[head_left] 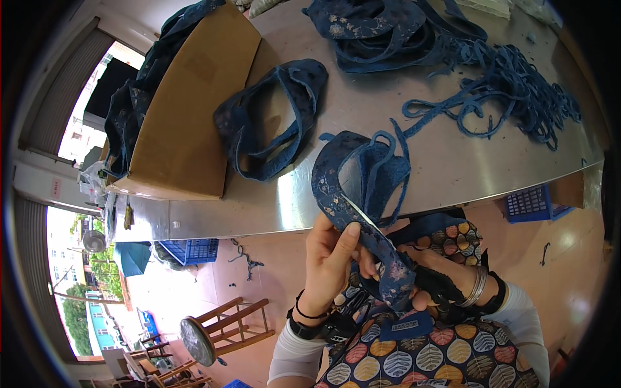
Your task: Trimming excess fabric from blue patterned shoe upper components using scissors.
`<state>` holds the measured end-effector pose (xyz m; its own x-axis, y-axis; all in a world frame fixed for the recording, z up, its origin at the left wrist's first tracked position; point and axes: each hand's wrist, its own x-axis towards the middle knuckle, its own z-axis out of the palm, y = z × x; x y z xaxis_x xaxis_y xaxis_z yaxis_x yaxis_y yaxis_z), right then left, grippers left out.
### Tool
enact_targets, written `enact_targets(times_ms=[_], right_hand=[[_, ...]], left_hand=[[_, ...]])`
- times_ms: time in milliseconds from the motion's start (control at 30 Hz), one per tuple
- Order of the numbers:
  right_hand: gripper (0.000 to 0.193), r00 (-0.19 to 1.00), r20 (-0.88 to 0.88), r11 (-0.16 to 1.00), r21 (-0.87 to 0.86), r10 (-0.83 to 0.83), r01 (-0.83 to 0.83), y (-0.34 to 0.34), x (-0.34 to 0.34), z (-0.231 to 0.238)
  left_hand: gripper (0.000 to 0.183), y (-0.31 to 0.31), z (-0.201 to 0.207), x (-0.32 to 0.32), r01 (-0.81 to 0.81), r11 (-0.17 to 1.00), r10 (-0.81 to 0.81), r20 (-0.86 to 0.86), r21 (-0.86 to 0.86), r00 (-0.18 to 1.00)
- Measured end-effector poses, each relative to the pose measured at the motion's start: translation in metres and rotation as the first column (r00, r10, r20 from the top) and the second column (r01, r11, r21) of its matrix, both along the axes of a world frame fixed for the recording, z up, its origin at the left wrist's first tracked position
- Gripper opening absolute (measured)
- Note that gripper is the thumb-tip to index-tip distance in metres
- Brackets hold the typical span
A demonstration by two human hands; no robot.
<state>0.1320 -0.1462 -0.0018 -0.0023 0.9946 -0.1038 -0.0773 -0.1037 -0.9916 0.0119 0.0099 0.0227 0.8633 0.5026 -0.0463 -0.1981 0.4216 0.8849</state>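
up close, both hands (362, 265), blue fabric piece (359, 184)

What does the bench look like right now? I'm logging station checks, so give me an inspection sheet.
Surface: metal table, shiny, partly covered.
Job's things: blue patterned strap, looped, held by both hands.
Clutter: strap piles, tangled strips, cardboard box.
Grippers: left hand pinches the strap; right hand grips its lower end, bangles on the wrist.
Cables: nothing seen.
Surroundings: blue crates under the table, wooden stool, scraps on the floor.
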Motion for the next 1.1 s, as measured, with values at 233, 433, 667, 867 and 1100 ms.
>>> enact_targets(times_ms=[233,433,667,867,1100], right_hand=[[0.070,0.997,0.082,1.000,-0.002,0.013,-0.013,0.001,0.004,-0.002],[0.067,0.998,-0.052,0.997,0.058,-0.044,0.047,-0.006,-0.004,-0.007],[0.067,0.996,-0.089,0.992,0.119,-0.025,0.035,-0.007,-0.008,-0.011],[0.065,0.999,-0.034,0.998,0.063,0.027,-0.025,-0.001,-0.006,-0.010],[0.067,0.999,0.048,0.994,0.106,-0.014,0.009,0.001,-0.006,-0.012]], left_hand=[[0.024,0.032,0.016,-0.002,0.051,0.998,-0.045,-0.179,0.027,0.983],[0.019,0.037,0.026,0.008,0.136,0.991,-0.134,-0.111,0.004,0.985],[0.031,0.016,0.008,0.007,0.068,0.997,-0.069,0.013,0.034,0.998],[0.032,0.008,0.005,0.008,-0.036,0.999,0.035,0.047,0.017,0.998],[0.031,0.005,0.004,0.007,-0.065,0.998,0.065,0.065,-0.003,0.996]])
